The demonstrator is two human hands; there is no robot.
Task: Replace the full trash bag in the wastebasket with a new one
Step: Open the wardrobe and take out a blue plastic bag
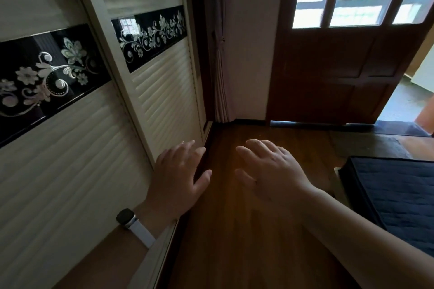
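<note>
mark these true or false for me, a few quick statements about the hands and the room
1. The left hand and right hand are both empty, fingers straight. True.
2. The watch sits on the right wrist. False: it is on the left wrist.
3. A wastebasket stands on the floor between the hands. False: no wastebasket is in view, only bare wood there.
4. The wardrobe doors carry a black floral band. True.
5. The dark blue mattress lies at the left. False: it is at the right edge.
</note>
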